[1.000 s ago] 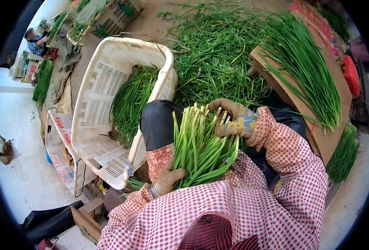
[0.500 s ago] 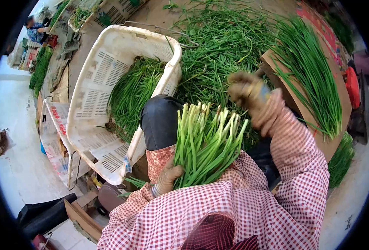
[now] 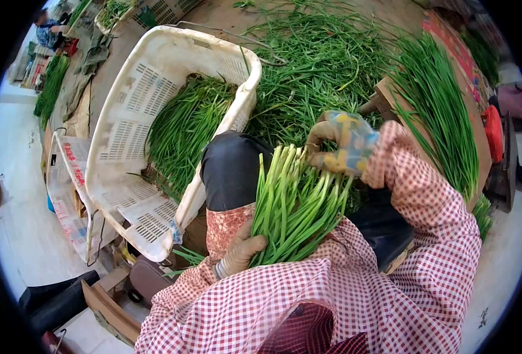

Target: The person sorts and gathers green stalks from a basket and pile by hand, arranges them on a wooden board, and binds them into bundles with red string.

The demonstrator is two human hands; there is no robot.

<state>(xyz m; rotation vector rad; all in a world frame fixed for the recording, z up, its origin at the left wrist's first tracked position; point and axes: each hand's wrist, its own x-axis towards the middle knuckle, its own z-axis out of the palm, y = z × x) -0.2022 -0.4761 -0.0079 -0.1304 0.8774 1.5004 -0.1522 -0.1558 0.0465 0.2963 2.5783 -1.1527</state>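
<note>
A thick bunch of garlic chives (image 3: 293, 206) lies across my lap, pale stem ends pointing away from me. My left hand (image 3: 243, 248), in a tan glove, is wrapped around the lower left side of the bunch. My right hand (image 3: 340, 144), in a glove with blue and yellow patches, is curled at the pale stem ends, thumb and fingers pinched together there. The fingertips partly cover the ends, so how many stems they grip is hidden.
At my left a white plastic basket (image 3: 116, 138) lies tilted, with loose chives (image 3: 193, 127) inside. A heap of scattered green leaves (image 3: 320, 65) covers the floor ahead. Neat chives (image 3: 440, 112) rest on a cardboard sheet (image 3: 485, 156) at right. Far left, a person (image 3: 48, 32) sits.
My right hand has come down and leftward from beside the bunch to its stem ends, closing there. The left hand still holds the bunch. The view has shifted slightly.
</note>
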